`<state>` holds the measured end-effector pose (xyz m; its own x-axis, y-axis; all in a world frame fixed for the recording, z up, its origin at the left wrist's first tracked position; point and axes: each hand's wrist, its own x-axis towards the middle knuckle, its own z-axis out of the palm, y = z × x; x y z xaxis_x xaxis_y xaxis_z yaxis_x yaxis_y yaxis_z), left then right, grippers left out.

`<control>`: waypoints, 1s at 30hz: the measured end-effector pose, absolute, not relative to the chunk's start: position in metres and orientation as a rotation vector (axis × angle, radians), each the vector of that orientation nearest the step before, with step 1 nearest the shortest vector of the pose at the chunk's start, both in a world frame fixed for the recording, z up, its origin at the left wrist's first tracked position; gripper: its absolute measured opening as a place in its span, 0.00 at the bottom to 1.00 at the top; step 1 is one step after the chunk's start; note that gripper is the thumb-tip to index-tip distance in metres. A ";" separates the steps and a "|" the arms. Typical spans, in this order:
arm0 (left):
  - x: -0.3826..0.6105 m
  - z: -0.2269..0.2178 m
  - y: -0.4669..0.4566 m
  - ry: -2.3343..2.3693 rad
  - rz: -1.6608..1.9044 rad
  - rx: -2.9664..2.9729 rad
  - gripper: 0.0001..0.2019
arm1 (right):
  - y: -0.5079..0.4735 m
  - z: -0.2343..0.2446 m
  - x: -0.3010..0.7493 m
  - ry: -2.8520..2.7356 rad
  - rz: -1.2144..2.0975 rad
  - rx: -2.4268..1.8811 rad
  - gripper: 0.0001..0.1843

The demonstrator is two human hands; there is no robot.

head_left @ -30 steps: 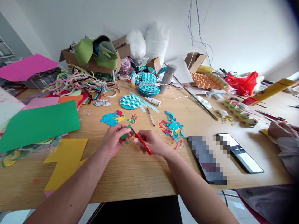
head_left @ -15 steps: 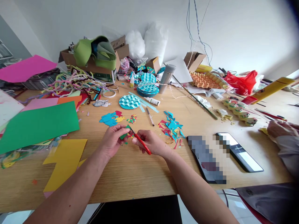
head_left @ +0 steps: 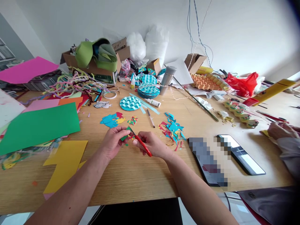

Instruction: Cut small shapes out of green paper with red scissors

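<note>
My left hand (head_left: 113, 141) pinches a small green paper piece (head_left: 125, 135) just above the wooden table (head_left: 140, 175). My right hand (head_left: 153, 144) is closed on small red-handled scissors (head_left: 142, 144), whose blades point up-left into the green piece. Tiny coloured paper scraps (head_left: 132, 119) lie just beyond my hands. A blue paper fish cut-out (head_left: 110, 120) lies to the upper left of them.
Green (head_left: 39, 126) and yellow (head_left: 65, 162) paper sheets lie at left. A scrap pile (head_left: 173, 128) and two phones (head_left: 241, 154) lie at right. Blue wave discs (head_left: 130, 102), a glue tube (head_left: 152, 102), a bottle (head_left: 168, 79) and boxes fill the back. Another person's hand (head_left: 280, 130) rests at far right.
Nothing but a slight shift of the camera; both hands stay at the green piece with the scissors in the same place.
</note>
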<state>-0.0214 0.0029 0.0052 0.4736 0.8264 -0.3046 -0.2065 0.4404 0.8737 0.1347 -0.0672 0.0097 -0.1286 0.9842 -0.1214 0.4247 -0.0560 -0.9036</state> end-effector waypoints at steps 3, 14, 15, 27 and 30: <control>-0.021 0.005 0.003 0.835 0.743 0.874 0.10 | -0.067 0.011 0.134 -1.579 1.185 -1.529 0.26; -0.021 0.001 0.002 0.788 0.750 0.863 0.09 | -0.069 0.008 0.135 -1.503 1.321 -1.485 0.22; -0.020 0.000 0.002 0.775 0.750 0.872 0.08 | -0.069 0.007 0.135 -1.496 1.325 -1.491 0.22; -0.019 -0.004 0.003 0.760 0.727 0.926 0.08 | -0.067 -0.003 0.140 -1.504 1.379 -1.449 0.22; -0.019 -0.004 0.003 0.775 0.722 0.920 0.09 | -0.067 -0.001 0.140 -1.512 1.388 -1.425 0.23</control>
<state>-0.0191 0.0033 -0.0040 0.5252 0.8093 -0.2631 -0.2062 0.4210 0.8833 0.1396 -0.0671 -0.0009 -0.2146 0.9544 -0.2076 0.2880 -0.1413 -0.9472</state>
